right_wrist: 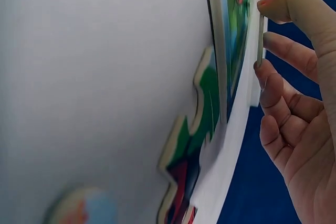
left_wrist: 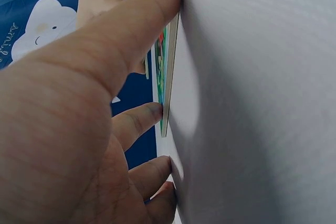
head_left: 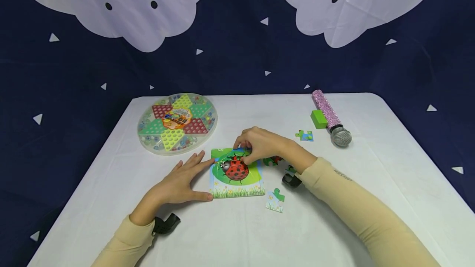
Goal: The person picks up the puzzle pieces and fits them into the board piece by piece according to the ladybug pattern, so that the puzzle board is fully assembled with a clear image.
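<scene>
A square ladybug puzzle board (head_left: 237, 190) lies flat on the white table. My right hand (head_left: 265, 143) is over its upper right part and pinches a thin puzzle piece (right_wrist: 260, 35) between thumb and fingers, just off the board. Most of that piece's picture is hidden by the fingers. With spread, straight fingers, my left hand (head_left: 176, 184) touches the board's left edge by thumb and index finger. Right of the board lie a flowered puzzle piece (head_left: 274, 202) and a green-and-red piece (head_left: 272, 161), partly covered by the right wrist.
Farther back lies a blue puzzle piece (head_left: 306, 136). A green block (head_left: 318, 119) touches a pink glittery microphone (head_left: 327, 112) at the right rear. A round Chinese checkers board (head_left: 154, 145) with marbles is at the left rear. Dark blue cloth (head_left: 237, 65) hangs behind the table.
</scene>
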Tool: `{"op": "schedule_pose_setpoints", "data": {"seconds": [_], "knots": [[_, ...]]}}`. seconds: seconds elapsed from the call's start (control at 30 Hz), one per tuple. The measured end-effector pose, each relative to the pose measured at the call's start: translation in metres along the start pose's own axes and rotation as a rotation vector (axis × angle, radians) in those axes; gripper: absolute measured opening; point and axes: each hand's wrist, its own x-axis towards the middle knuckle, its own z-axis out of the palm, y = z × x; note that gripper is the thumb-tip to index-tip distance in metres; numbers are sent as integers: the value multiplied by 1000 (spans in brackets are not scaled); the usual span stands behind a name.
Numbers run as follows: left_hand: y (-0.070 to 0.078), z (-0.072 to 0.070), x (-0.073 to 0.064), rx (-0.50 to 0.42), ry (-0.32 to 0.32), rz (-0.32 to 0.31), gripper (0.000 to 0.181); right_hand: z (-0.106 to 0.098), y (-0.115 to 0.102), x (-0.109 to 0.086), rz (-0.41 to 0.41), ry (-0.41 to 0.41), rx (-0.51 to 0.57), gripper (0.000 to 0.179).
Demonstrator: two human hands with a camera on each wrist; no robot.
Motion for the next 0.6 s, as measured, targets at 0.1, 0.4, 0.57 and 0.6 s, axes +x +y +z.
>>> {"op": "schedule_pose_setpoints", "data": {"seconds": [0.1,0.4,0.57,0.6], "knots": [[0,0,0,-4,2,1,104,3,-2,4,-12,-16,-5,36],[1,0,-1,-6,0,-8,105,6,-5,9,-17,-55,-7,35],[1,-1,0,-6,1,-8,105,7,-6,11,-11,-77,-13,36],[1,-1,0,-5,2,-7,105,6,-6,12,-9,-81,-12,36]]}}
